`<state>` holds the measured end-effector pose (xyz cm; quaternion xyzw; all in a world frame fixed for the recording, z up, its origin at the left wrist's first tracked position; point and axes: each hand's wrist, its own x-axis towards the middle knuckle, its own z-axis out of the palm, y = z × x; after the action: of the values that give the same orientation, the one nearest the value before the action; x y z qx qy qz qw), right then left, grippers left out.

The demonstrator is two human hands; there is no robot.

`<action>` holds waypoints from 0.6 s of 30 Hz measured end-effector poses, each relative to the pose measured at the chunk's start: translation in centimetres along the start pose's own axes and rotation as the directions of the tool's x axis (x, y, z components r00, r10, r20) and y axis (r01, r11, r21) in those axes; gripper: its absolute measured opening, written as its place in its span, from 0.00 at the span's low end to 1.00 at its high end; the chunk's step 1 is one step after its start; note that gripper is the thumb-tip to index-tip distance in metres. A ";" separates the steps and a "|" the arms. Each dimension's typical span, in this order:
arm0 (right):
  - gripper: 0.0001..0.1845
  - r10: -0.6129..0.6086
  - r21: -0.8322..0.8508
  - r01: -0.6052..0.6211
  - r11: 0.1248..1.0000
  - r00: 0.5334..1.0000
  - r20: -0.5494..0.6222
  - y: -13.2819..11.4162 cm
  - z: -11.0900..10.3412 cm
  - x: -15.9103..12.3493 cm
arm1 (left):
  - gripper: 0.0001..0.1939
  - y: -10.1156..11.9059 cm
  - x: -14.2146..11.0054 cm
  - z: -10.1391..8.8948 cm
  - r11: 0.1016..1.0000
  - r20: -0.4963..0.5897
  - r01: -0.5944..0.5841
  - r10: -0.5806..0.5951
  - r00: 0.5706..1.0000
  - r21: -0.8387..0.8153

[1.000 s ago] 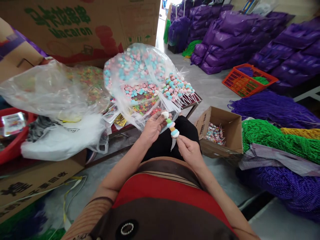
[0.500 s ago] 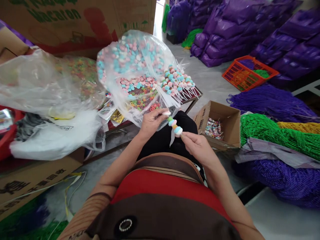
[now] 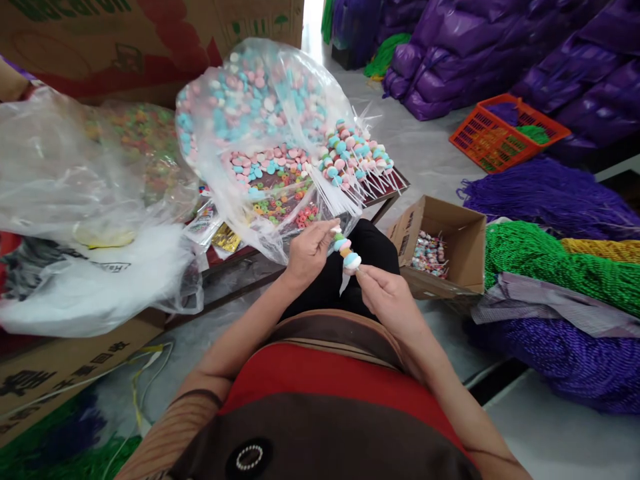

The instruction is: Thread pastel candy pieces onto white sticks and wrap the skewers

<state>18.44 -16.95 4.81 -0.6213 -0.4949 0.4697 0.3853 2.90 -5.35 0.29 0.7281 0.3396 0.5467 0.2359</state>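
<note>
Between my hands, over my lap, is a candy skewer point(image 3: 347, 253) strung with white, green, pink, orange and blue pieces. My left hand point(image 3: 311, 248) pinches the candy at its upper end, the fingertips partly covering it. At the lower end my right hand point(image 3: 384, 287) grips the stick, which is mostly hidden in the fingers. Just beyond them lie loose white sticks point(image 3: 334, 192) and a pile of filled candy skewers point(image 3: 356, 155). A clear bag of pink, blue and white candies point(image 3: 260, 93) spills onto the table, with small ring candies point(image 3: 283, 203) in front.
An open cardboard box point(image 3: 457, 247) with wrapped candy skewers stands on the floor at right. Beside it are green cord bundles point(image 3: 545, 263) and purple ones point(image 3: 555, 363). An orange basket point(image 3: 495, 143) sits farther back. Plastic bags point(image 3: 110, 273) fill the left side.
My left hand has closed further over the skewer's upper candy. Both hands shifted slightly while keeping the skewer between them. The view has tilted downward.
</note>
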 end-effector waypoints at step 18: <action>0.15 -0.029 0.165 0.068 0.984 0.973 -0.231 3.1 1.2 5.3 | 0.20 1.4 4.4 2.3 0.181 0.327 0.595 -0.694 0.641 -0.783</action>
<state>18.39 -12.43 0.51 -0.6231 -0.4203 0.4268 0.5029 6.13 -2.92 3.42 0.2738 0.3148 0.5211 0.7445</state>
